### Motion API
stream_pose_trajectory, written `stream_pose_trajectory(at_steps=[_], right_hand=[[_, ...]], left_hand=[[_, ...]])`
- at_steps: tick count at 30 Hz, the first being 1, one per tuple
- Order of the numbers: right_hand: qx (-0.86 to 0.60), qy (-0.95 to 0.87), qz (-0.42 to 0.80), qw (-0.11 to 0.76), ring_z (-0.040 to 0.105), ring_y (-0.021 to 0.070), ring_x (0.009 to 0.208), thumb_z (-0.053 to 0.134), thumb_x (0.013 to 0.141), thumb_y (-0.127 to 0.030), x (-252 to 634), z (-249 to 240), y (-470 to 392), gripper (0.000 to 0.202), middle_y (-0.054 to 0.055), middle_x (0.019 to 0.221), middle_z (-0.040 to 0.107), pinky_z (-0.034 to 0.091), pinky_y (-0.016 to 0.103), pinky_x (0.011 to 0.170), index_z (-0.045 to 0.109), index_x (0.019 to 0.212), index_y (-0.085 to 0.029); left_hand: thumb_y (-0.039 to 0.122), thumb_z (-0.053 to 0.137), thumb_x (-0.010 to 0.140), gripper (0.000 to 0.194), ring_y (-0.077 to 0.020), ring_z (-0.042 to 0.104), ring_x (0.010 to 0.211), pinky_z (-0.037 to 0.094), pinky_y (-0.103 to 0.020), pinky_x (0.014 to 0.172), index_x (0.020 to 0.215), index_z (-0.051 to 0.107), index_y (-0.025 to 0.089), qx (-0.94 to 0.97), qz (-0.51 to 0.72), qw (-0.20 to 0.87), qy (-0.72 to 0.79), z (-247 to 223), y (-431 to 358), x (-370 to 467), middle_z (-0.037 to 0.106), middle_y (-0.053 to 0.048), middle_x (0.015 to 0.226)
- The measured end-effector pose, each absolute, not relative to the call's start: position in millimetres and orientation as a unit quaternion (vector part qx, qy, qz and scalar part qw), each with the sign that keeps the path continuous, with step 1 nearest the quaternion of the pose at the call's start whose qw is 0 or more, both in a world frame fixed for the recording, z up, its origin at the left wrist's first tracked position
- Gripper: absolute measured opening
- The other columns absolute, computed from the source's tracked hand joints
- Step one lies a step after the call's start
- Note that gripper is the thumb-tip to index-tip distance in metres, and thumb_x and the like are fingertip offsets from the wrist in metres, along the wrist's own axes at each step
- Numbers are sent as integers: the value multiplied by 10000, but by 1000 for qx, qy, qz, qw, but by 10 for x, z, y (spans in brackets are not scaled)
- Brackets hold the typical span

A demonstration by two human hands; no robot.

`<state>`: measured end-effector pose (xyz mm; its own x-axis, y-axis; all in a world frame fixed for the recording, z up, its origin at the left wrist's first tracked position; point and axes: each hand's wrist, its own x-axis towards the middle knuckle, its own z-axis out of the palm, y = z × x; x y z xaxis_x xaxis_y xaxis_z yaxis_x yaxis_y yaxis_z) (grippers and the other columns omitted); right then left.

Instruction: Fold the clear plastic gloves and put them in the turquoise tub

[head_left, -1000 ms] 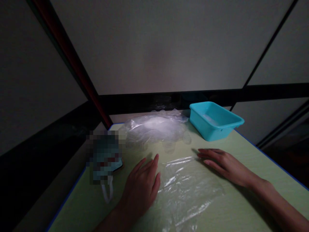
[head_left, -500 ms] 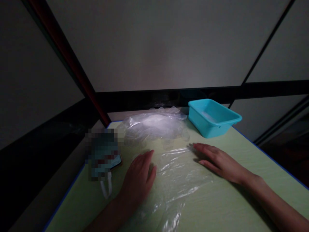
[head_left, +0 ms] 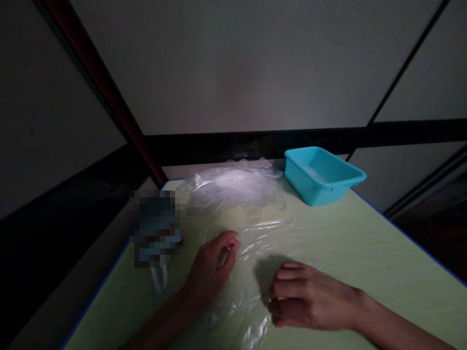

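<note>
A thin clear plastic sheet or bag [head_left: 255,243] lies flat and wrinkled on the pale green table [head_left: 365,243]. My left hand [head_left: 213,265] is over its left side, thumb and fingertips pinched together; whatever they may hold is too small to make out. Above the sheet's right side is my right hand [head_left: 310,296], its fingers curled inward and casting a shadow. The fingertips of that hand are partly hidden, and nothing can be made out in them. Behind the sheet rests a pile of crumpled clear plastic [head_left: 233,187].
A turquoise basket [head_left: 324,187] stands at the back right, with something pale inside. On the left edge lies a pixelated object [head_left: 156,228] with a white strap [head_left: 159,278]. A wall of pale panels [head_left: 237,73] rises behind the table.
My right hand has moved left and nearer to me, and its fingers have curled from stretched out. My left hand's fingertips have come together in a pinch.
</note>
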<state>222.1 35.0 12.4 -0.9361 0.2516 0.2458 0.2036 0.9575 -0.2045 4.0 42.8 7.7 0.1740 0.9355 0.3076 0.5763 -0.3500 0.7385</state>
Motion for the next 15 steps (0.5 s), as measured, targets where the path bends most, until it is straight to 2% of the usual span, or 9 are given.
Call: stream_pose_trajectory(at_steps=[2,7,11,15], right_hand=[[-124,-980,78,133,453,124,704,421,914,-308,2199,104,350,249,-16,705,557,301,274,606,566,759,-178],[-119,-983,51,133,431,127,687,398,921,-215,2177,81,368,241,-13,712,551,280,288,602,543,733,-173],[-125,-981,46,142,429,132,681,409,903,-199,2158,106,354,242,-3,706,545,269,292,600,527,693,-174],[-175,-971,90,137,449,137,740,397,895,-221,2154,148,329,233,7,752,555,290,295,691,525,707,-173]], left_hand=[[180,426,805,126,-160,617,753,454,-264,713,808,550,155,716,380,303,501,124,430,60,647,-32,743],[199,441,813,128,-136,609,622,450,-243,597,917,498,151,658,379,462,458,141,428,67,627,8,652],[204,448,810,147,-131,604,598,426,-229,546,939,492,147,642,371,508,437,120,417,58,616,13,644],[196,442,812,178,-131,608,586,416,-235,537,983,470,154,636,357,535,426,108,411,64,612,17,661]])
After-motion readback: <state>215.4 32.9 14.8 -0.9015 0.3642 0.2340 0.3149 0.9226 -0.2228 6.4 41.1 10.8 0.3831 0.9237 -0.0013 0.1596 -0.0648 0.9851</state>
